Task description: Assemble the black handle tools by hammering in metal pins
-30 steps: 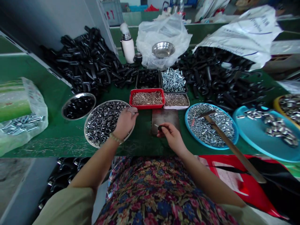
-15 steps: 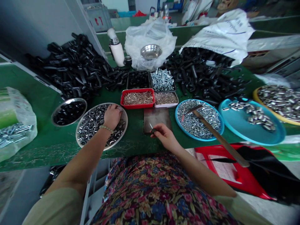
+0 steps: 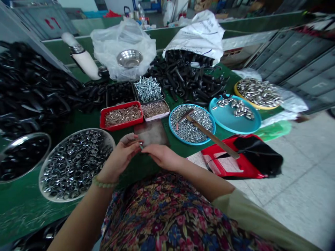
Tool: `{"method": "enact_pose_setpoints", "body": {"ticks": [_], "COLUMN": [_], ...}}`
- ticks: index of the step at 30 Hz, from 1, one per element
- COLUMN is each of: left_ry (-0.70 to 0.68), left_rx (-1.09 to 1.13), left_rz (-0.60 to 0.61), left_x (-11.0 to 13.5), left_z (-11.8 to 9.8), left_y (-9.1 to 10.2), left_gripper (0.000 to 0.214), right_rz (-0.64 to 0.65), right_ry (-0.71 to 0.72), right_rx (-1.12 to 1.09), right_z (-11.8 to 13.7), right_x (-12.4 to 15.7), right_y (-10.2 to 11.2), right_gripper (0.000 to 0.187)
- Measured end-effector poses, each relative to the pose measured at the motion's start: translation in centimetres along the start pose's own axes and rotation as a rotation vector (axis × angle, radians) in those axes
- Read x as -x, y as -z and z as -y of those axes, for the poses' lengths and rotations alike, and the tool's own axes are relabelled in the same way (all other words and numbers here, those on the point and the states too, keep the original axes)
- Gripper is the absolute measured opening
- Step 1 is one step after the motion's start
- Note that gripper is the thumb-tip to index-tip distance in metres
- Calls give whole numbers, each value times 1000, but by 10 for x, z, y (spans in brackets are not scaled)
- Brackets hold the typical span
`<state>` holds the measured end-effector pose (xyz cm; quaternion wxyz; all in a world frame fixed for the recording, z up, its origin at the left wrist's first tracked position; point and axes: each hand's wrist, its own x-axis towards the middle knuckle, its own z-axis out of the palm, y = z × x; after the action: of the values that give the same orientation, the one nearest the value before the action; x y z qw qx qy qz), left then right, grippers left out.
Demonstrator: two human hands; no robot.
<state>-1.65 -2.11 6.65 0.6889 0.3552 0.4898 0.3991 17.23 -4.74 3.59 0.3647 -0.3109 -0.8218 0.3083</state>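
My left hand (image 3: 119, 158) and my right hand (image 3: 163, 156) meet in front of a flat dark metal plate (image 3: 154, 134), their fingertips almost touching. My left fingers pinch a small shiny metal part (image 3: 141, 142), mostly hidden. Between my right thumb and fingers is a thin bolt (image 3: 141, 147), of which only a short length shows. Left of my hands stands a round white tray (image 3: 42, 181) full of shiny metal rings (image 3: 75, 164). A blue tray (image 3: 192, 142) of small metal nuts lies to the right, with a hammer (image 3: 209, 134) resting across it.
Behind the plate are a red tray (image 3: 121, 126) of small pins, a white tray (image 3: 157, 116) of small metal pieces and a box of bolts (image 3: 148, 89). Black plastic parts (image 3: 188, 76) are heaped behind. A steel bowl (image 3: 47, 137) of black pieces stands far left.
My left hand has left the ring tray and come across to my right hand, now pinching a small shiny part. The view has turned to the right.
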Motion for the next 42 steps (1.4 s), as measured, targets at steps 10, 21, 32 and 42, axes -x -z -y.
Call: {"method": "enact_pose_setpoints", "body": {"ticks": [10, 21, 32, 42], "left_ry": [-395, -697, -731, -292], "left_rx": [-829, -1800, -1695, -526], "left_rz": [286, 299, 319, 340], "left_x": [-82, -113, -119, -100], "left_z": [16, 28, 32, 18], "left_y": [-97, -161, -152, -105], "left_gripper": [21, 25, 18, 20], "right_rz": [-569, -781, -667, -568], "right_ry": [-295, -500, -498, -478], "right_rx": [-20, -318, -286, -354], "right_z": [-28, -44, -43, -31], "right_x": [73, 86, 77, 65], "right_y": [53, 67, 58, 57], "right_gripper": [31, 21, 21, 19]}}
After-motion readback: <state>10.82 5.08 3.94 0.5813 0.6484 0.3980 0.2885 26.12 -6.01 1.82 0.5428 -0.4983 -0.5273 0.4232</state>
